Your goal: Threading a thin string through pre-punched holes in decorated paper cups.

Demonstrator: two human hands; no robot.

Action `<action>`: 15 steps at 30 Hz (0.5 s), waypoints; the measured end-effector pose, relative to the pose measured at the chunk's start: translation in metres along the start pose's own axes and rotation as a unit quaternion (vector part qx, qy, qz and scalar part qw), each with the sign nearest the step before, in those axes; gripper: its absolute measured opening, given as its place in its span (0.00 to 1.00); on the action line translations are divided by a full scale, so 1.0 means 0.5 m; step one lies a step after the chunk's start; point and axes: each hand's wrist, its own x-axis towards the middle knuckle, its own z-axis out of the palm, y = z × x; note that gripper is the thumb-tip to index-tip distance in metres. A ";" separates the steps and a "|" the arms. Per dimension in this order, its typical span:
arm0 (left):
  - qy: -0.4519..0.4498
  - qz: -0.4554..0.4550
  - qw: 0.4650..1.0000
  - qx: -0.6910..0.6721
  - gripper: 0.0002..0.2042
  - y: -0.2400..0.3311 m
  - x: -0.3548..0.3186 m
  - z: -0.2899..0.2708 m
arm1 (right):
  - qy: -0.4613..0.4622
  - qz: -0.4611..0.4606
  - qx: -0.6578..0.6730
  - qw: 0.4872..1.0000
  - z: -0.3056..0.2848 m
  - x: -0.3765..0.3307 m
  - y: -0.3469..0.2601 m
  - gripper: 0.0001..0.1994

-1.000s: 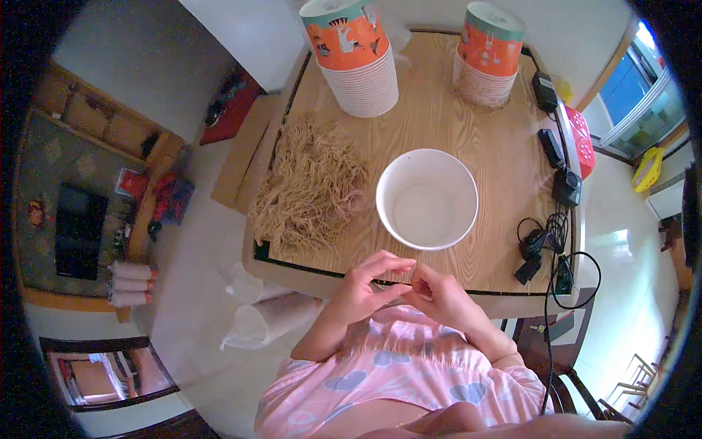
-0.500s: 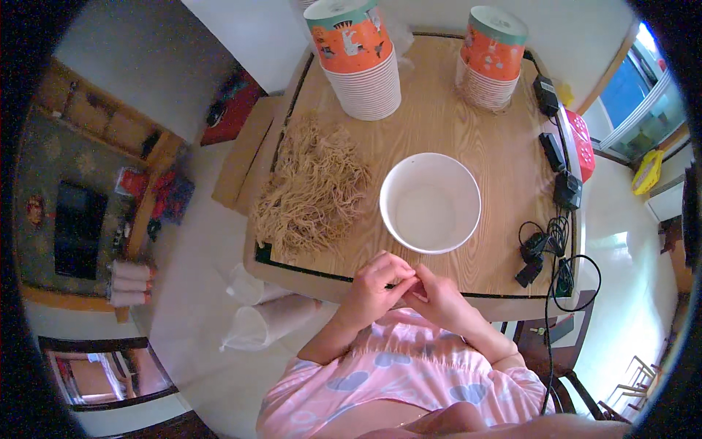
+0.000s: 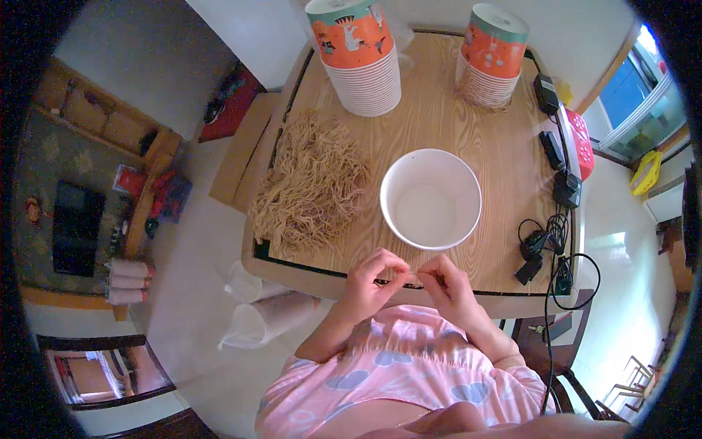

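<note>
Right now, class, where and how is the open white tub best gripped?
Probably the right rim of the white tub, pinched by the right hand from the right: it stands upright, mouth open, while tangled tan strands lie close on its left.

Pale floor (image 3: 191, 241), white wall (image 3: 574, 40), bright window (image 3: 623, 102)

Round paper tub (image 3: 431, 199): white | loose stringy fibre heap (image 3: 311, 186): tan | tall paper-tub stack (image 3: 358, 51): orange, teal band, animal prints | wide tabletop (image 3: 504, 175): brown wood grain | fabric garment (image 3: 420, 350): pink, grey-blue hearts
</note>
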 end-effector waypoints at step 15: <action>-0.039 -0.041 0.987 -0.151 0.13 0.005 0.005 0.001 | 0.015 0.017 0.189 0.982 0.016 0.001 0.001 0.03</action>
